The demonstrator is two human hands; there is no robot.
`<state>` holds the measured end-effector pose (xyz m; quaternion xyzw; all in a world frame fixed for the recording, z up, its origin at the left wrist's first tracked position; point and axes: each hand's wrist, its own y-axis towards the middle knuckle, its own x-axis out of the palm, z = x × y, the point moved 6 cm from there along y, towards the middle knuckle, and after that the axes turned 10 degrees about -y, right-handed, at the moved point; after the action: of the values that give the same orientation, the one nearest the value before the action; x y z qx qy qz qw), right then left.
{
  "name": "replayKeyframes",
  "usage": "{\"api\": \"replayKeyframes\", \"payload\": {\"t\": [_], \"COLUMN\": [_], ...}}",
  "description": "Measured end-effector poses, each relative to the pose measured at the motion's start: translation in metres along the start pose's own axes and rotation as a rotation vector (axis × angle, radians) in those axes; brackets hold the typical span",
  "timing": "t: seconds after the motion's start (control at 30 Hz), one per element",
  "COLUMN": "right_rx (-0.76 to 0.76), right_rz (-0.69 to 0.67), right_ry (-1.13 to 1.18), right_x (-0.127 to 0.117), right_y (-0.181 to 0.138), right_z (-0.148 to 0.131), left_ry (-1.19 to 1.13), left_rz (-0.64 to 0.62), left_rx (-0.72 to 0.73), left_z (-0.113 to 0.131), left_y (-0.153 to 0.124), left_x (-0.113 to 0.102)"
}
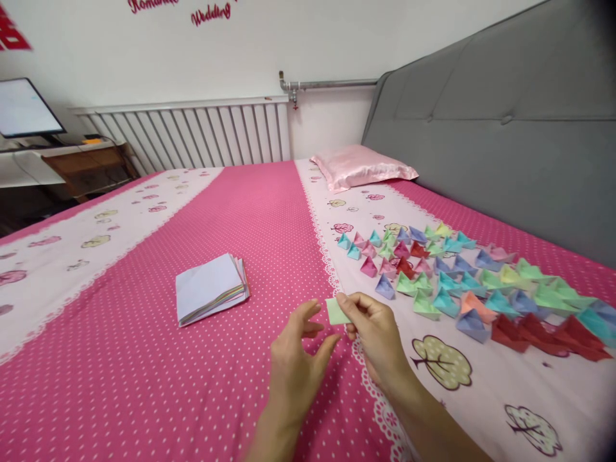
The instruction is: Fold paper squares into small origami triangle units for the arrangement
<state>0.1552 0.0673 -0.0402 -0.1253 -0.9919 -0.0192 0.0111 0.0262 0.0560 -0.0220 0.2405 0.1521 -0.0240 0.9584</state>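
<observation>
A small folded piece of light green paper (337, 312) is pinched between the thumb and fingers of my right hand (374, 327). Just left of it, my left hand (299, 350) has its thumb and fingers apart, with nothing between them. Both hands are above the pink dotted bedspread, near its lace-patterned border. To the right, many folded paper boats (450, 282) in green, blue, red, pink and other colours stand in rows. A stack of coloured paper sheets (212, 287), lilac on top, lies on the bed to the left.
The bedspread (144, 385) spans the whole front. A pink pillow (363, 168) rests at the far right, against the grey headboard (500, 128). Behind the bed are a white radiator (192, 135) and a pipe (332, 84). At far left a monitor (29, 108) stands on a desk (86, 168).
</observation>
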Motion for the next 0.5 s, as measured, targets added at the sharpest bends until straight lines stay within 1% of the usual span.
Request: {"api": "replayKeyframes", "payload": {"t": [0.1,0.17,0.23,0.33,0.4,0.43,0.5], "right_rx": [0.05,0.062,0.07,0.076,0.064,0.04,-0.038], "right_rz": [-0.042,-0.067,-0.104,-0.176,-0.218,-0.238,-0.273], "right_ry": [0.085,0.105,0.105,0.088,0.069,0.057,0.008], "right_x": [0.004,0.007,0.011,0.017,0.019,0.019,0.018], "right_y": [-0.002,-0.004,-0.005,-0.008,-0.008,-0.009,-0.009], "right_z": [0.003,0.002,0.001,-0.001,-0.005,-0.007,-0.015], "left_ry": [0.178,0.237,0.261,0.228,0.157,0.104,-0.046], "left_rz": [-0.014,-0.005,0.026,0.066,0.113,0.146,0.201], "left_rx": [0.237,0.318,0.348,0.344,0.299,0.248,0.073], "left_z": [0.013,0.019,0.022,0.021,0.018,0.014,0.002], "left_y": [-0.004,-0.005,-0.005,-0.005,-0.004,-0.003,0.0], "left_x": [0.002,0.002,0.0,-0.004,-0.009,-0.012,-0.018]}}
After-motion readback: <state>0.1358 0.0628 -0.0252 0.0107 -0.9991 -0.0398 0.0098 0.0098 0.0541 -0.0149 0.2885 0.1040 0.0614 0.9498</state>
